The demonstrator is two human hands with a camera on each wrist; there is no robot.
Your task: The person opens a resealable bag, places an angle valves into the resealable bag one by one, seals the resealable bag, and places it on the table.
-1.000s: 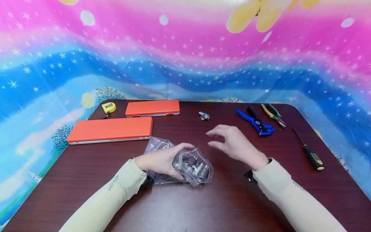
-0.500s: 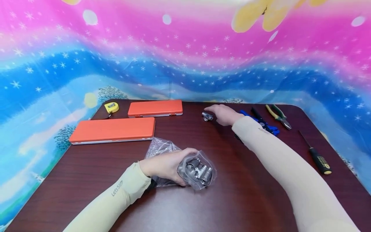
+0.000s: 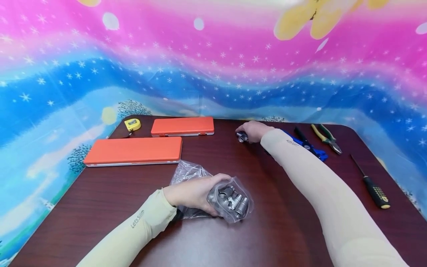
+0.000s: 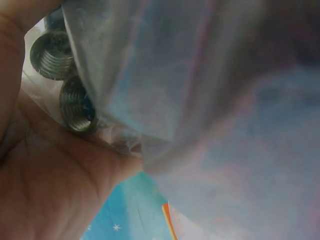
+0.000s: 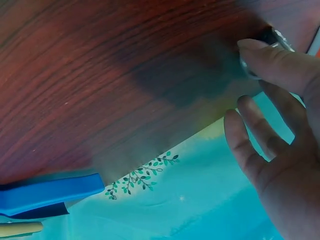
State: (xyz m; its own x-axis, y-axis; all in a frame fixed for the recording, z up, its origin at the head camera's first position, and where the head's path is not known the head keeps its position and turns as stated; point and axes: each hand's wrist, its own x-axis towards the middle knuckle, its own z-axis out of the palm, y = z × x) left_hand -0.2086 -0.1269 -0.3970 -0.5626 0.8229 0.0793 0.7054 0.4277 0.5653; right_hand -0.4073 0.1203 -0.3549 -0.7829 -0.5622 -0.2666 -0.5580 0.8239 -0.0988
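As fingers [image 3: 241, 130] pinch threaded metal fitting [image 3: 242, 137], crinkled clear bag [image 3: 230, 202]

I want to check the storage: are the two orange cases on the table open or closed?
Closed. Both orange cases lie flat on the table with lids down; no contents show.

"Lets Slim" on left sleeve [image 3: 138, 218]

Head view high; wrist views close-up.
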